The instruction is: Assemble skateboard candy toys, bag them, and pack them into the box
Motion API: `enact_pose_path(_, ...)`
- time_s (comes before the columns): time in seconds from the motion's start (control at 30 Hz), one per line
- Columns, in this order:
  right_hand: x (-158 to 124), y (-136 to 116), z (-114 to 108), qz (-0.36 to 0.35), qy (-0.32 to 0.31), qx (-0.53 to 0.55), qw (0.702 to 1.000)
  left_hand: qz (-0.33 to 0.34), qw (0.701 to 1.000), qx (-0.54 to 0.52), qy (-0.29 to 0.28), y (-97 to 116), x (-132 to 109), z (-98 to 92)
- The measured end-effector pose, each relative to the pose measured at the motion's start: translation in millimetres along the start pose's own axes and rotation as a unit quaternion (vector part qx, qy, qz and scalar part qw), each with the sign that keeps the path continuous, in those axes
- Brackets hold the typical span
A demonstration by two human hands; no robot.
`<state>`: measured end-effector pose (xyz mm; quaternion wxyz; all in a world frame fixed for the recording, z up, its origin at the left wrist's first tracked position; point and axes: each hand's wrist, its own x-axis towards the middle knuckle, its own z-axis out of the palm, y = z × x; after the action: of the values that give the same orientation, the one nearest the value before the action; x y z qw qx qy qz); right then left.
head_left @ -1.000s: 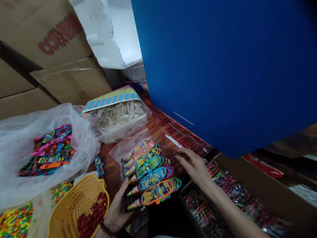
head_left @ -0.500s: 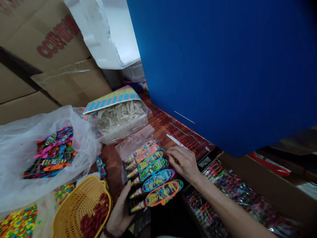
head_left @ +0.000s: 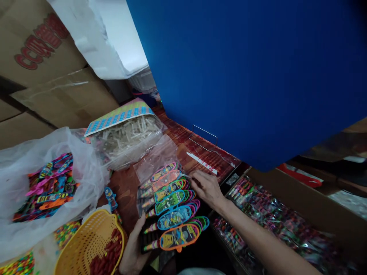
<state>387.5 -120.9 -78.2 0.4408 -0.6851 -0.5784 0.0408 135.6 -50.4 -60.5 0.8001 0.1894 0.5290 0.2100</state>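
My left hand [head_left: 134, 244] is closed on the near left side of a black holder [head_left: 145, 238], its thumb on top. Several toy skateboards [head_left: 174, 215] in bright colours lie side by side in it, with more layers beneath. Tubes of coloured candy [head_left: 151, 228] stick out from their left ends. Clear plastic bag [head_left: 157, 152] film covers or lies under the far end; I cannot tell which. My right hand [head_left: 208, 191] is at the far right ends of the skateboards, fingers curled inward; what they pinch is hidden.
A yellow basket [head_left: 83, 233] with red pieces stands at left, beside a white bag [head_left: 94, 172] of loose toy skateboards. Behind is a clear box [head_left: 129, 147] of small tubes. A large blue panel [head_left: 229, 76] hangs overhead right. A carton [head_left: 237, 259] of wrapped toys lies right.
The view has shifted right. The skateboards' right ends are now fanned apart, showing more of the layers beneath. My right hand stays curled at their far end.
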Motion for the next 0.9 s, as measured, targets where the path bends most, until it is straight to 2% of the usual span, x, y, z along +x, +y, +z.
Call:
enact_pose_path(0.3,-13.0,10.9,-1.4,0.024,-0.060,0.072,0.995,0.008,1.000,-0.009,-0.026,-1.1,5.8,-7.5)
enact_pose_path(0.47,-11.7,10.9,-7.3,0.053,-0.058,0.135,0.988,0.015,0.999,-0.030,-0.036,3.2,3.4,-0.7)
enact_pose_path(0.6,-17.2,0.9,-2.7,0.066,-0.046,0.148,0.986,0.038,0.997,-0.040,-0.049,4.8,5.3,4.7)
enact_pose_path(0.73,-30.3,-5.4,3.0,0.068,-0.034,0.159,0.984,0.061,0.998,-0.014,-0.030,6.9,5.4,11.0)
enact_pose_path(0.9,-34.2,1.7,-11.0,0.069,-0.102,0.128,0.984,0.086,0.995,0.041,-0.022,8.5,5.7,16.0)
